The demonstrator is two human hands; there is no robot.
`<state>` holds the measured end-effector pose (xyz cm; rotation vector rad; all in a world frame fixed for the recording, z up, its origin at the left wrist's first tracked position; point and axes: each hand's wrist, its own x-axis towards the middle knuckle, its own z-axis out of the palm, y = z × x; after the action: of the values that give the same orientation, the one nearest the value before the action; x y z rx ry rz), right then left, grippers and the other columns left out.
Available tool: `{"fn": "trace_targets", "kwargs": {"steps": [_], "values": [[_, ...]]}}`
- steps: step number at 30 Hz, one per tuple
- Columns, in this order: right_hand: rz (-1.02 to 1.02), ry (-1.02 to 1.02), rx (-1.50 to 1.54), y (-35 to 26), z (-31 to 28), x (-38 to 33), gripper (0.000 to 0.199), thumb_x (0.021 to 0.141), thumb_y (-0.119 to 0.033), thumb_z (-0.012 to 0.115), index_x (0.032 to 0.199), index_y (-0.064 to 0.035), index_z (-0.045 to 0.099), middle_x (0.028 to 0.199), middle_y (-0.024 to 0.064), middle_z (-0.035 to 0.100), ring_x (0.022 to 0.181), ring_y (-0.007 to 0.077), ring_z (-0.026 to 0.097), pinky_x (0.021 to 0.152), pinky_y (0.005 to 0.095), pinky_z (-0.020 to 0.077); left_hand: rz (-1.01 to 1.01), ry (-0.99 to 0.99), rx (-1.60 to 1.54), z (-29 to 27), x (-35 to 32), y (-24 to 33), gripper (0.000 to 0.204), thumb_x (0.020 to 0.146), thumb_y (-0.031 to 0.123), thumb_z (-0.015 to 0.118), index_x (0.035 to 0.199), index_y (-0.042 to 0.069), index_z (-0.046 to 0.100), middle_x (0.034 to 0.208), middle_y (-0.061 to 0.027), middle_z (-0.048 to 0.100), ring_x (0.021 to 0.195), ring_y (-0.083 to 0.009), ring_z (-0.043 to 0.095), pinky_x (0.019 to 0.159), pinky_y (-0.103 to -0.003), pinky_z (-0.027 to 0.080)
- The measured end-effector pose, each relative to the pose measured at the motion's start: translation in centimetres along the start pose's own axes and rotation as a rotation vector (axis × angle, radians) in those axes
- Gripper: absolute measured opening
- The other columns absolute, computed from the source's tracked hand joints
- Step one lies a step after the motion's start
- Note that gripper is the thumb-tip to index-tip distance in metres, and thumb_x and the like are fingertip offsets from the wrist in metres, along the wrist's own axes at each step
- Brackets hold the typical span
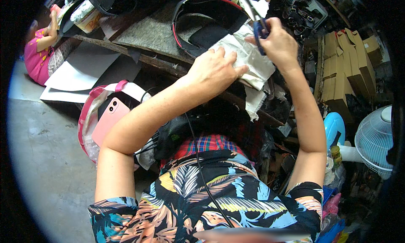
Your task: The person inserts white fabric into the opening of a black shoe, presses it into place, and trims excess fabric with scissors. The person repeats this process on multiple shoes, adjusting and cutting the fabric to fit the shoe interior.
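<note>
Cloth: rumpled off-white fabric sheet lies on the dark workbench, its near edge hanging frayed over the bench front
Scissors: blue-handled metal scissors stand just above the cloth's far corner, blades pointing up and away; whether they bite the fabric cannot be told
Right hand: right hand is curled shut through the scissor handles, fingers pressed together
Left hand: left hand lies flat on the cloth, fingers straight and slightly spread, pinning it down
Progress: judging by this, cutting is under way at the top corner; most of the sheet looks uncut, so the bulk is left
Beside: black curved shoe-like piece with red edging touches the cloth's far-left side
Farther out: pink phone in a pink bag below the bench, white electric fan at right, brown cardboard boxes stacked behind it
</note>
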<state>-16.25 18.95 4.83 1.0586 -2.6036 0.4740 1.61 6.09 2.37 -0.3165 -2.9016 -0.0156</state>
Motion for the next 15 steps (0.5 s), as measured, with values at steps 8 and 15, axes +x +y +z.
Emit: {"fn": "trace_targets", "kwargs": {"steps": [8, 15], "values": [[0.02, -0.133, 0.402, -0.8, 3.2, -0.5, 0.044, 0.076, -0.032, 0.083, 0.107, -0.0084, 0.062, 0.084, 0.0065, 0.071, 0.074, 0.0163, 0.068, 0.069, 0.0318, 0.0519, 0.203, 0.395, -0.07, -0.5, -6.3, -5.8, 0.023, 0.08, 0.011, 0.062, 0.103, 0.014, 0.066, 0.104, -0.004, 0.065, 0.092, -0.0213, 0.065, 0.075, -0.032, 0.057], [0.093, -0.072, 0.41, -2.4, 3.8, -1.1, 0.049, 0.073, -0.031, 0.084, 0.11, -0.0065, 0.062, 0.085, 0.0067, 0.072, 0.075, 0.0175, 0.069, 0.071, 0.0315, 0.053, 0.235, 0.443, -0.185, -0.6, -8.0, -2.6, 0.015, 0.075, 0.016, 0.065, 0.089, 0.014, 0.06, 0.081, -0.0011, 0.053, 0.074, -0.0178, 0.059, 0.058, -0.029, 0.051]]}}
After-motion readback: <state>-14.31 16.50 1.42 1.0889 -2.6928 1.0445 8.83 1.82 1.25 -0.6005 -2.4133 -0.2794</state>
